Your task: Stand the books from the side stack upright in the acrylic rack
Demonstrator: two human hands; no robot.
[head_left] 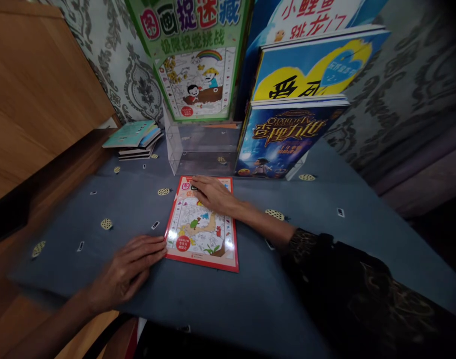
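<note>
A red-bordered picture book [201, 239] lies flat on the blue tablecloth [228, 294]. My right hand [213, 193] rests flat on the book's top part, fingers stretched out. My left hand [132, 267] lies flat on the cloth, its fingertips touching the book's lower left edge. Neither hand grips anything.
A clear acrylic stand [201, 147] sits behind the book, with a green book [194, 60] upright in it and several blue books [288, 134] leaning to its right. A small stack of thin books [136, 139] lies at the back left. A wooden panel [33, 89] flanks the left.
</note>
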